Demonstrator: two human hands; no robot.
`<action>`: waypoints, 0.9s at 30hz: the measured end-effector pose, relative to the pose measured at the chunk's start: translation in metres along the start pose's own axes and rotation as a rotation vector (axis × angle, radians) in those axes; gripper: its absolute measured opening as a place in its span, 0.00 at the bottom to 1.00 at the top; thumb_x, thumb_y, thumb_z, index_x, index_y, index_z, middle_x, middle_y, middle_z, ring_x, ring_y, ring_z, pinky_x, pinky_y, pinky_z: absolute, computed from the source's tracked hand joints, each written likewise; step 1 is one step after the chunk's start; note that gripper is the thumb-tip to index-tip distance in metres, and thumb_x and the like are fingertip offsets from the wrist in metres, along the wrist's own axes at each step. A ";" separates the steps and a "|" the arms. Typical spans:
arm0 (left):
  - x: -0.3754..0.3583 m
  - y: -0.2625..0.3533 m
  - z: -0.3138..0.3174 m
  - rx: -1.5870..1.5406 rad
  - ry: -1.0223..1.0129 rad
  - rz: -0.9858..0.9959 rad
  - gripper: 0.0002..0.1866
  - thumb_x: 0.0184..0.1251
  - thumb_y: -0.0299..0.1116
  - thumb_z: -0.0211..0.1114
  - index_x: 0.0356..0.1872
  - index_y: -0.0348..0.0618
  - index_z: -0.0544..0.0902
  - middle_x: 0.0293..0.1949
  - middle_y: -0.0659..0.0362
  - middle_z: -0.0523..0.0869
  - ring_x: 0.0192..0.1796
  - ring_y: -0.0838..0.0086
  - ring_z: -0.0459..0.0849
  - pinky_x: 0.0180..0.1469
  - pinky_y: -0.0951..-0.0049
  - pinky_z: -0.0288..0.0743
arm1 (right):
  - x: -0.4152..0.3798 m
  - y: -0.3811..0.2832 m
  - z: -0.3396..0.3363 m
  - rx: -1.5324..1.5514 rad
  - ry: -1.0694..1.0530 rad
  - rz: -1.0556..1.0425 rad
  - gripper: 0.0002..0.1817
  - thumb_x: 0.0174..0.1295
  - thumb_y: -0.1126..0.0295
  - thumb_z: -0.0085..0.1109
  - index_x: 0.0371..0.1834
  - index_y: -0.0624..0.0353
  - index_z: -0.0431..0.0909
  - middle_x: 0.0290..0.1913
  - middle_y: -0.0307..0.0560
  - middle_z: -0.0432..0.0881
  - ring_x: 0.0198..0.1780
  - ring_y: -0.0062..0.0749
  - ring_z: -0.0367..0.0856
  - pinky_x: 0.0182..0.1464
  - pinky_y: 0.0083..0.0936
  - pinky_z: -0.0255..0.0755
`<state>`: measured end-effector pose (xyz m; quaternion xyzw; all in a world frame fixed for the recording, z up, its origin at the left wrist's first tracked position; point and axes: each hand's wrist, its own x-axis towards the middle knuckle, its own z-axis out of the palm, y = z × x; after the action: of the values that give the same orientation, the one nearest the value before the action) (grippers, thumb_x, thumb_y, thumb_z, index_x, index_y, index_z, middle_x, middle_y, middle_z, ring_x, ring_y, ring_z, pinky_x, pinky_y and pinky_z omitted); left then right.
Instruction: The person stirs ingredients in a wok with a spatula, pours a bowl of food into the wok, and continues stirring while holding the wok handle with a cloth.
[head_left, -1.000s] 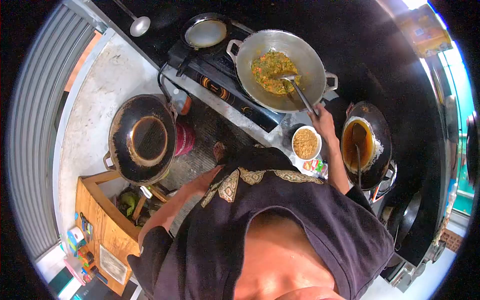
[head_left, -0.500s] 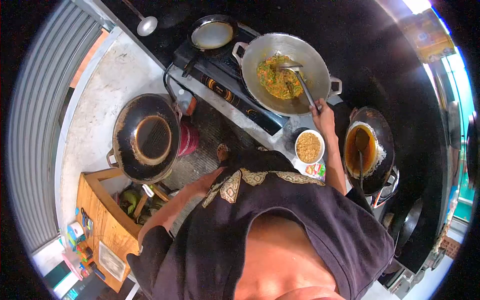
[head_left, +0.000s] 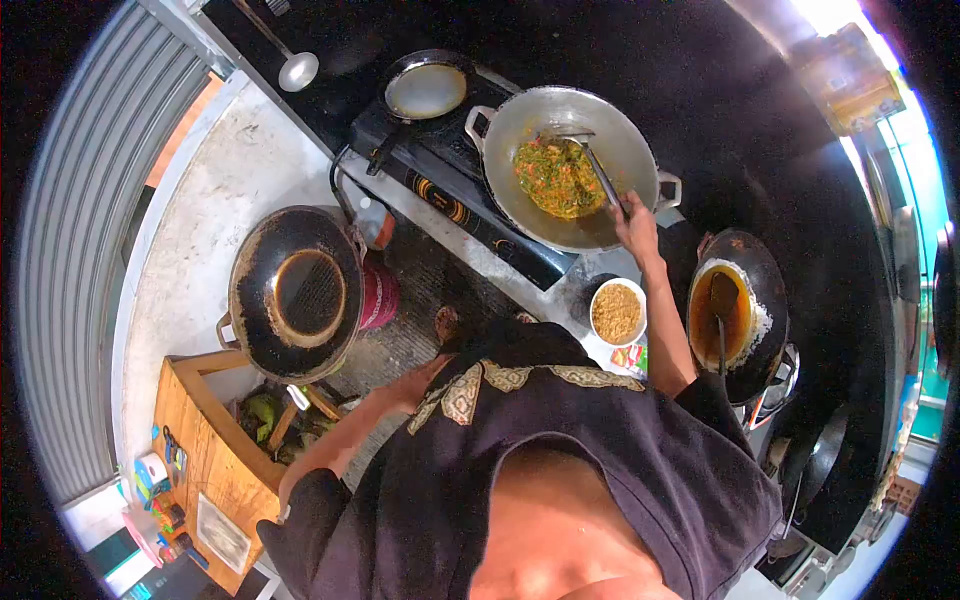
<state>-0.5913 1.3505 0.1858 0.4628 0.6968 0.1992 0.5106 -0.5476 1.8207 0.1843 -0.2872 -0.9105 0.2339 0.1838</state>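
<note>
Right hand: the right hand (head_left: 637,232) is closed around the handle of a spatula (head_left: 604,182), at the near-right rim of the silver wok (head_left: 628,140).
Left hand: the left hand (head_left: 430,375) is by the hip, well apart from the wok; whether its fingers are open or curled, I cannot tell.
Spatula: its head is inside the wok, at the far edge of the chopped green-and-orange food (head_left: 560,185).
Stirring: the food seems to be being turned over; another stroke would call for a firm grip and the head kept low against the metal.
Wok: sits on the stove (head_left: 500,240).
Bowl: the white bowl (head_left: 594,318) of brown crumbs is on the near side of the wok.
Pans: a small pan (head_left: 426,90) is left of the wok, a dark pan (head_left: 745,255) of brown liquid right of it.
Change: a second ago the spatula head was amid the food; now it is farther back.
</note>
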 end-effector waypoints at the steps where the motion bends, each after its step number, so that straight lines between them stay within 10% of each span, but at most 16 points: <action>1: 0.002 -0.008 0.004 0.007 0.009 0.022 0.59 0.41 0.43 0.74 0.71 0.45 0.42 0.69 0.49 0.56 0.67 0.55 0.62 0.69 0.64 0.57 | 0.007 0.003 0.011 0.021 0.059 -0.069 0.12 0.56 0.68 0.59 0.42 0.60 0.72 0.29 0.63 0.79 0.35 0.59 0.79 0.34 0.41 0.70; 20: -0.010 0.002 -0.016 -0.080 -0.038 -0.014 0.60 0.38 0.46 0.76 0.70 0.45 0.44 0.69 0.48 0.54 0.68 0.53 0.60 0.68 0.63 0.57 | 0.022 0.005 0.056 0.082 0.015 0.048 0.11 0.59 0.65 0.57 0.39 0.59 0.71 0.22 0.54 0.76 0.25 0.37 0.78 0.32 0.36 0.69; 23: -0.005 -0.012 -0.005 -0.130 -0.036 -0.081 0.59 0.40 0.47 0.75 0.70 0.45 0.44 0.69 0.48 0.54 0.68 0.54 0.60 0.68 0.63 0.57 | 0.007 0.015 0.031 0.228 -0.087 -0.147 0.10 0.60 0.65 0.56 0.38 0.60 0.71 0.20 0.51 0.76 0.20 0.34 0.75 0.26 0.34 0.68; 27: -0.007 -0.011 -0.007 -0.123 -0.026 -0.099 0.58 0.42 0.47 0.74 0.71 0.46 0.44 0.69 0.48 0.55 0.68 0.54 0.60 0.68 0.63 0.58 | 0.010 -0.018 -0.033 0.091 -0.539 0.287 0.15 0.60 0.63 0.57 0.44 0.60 0.71 0.30 0.54 0.80 0.29 0.39 0.80 0.35 0.34 0.73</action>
<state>-0.6021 1.3407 0.1842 0.3979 0.6985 0.2100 0.5565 -0.5474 1.8239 0.2231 -0.3318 -0.8652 0.3657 -0.0867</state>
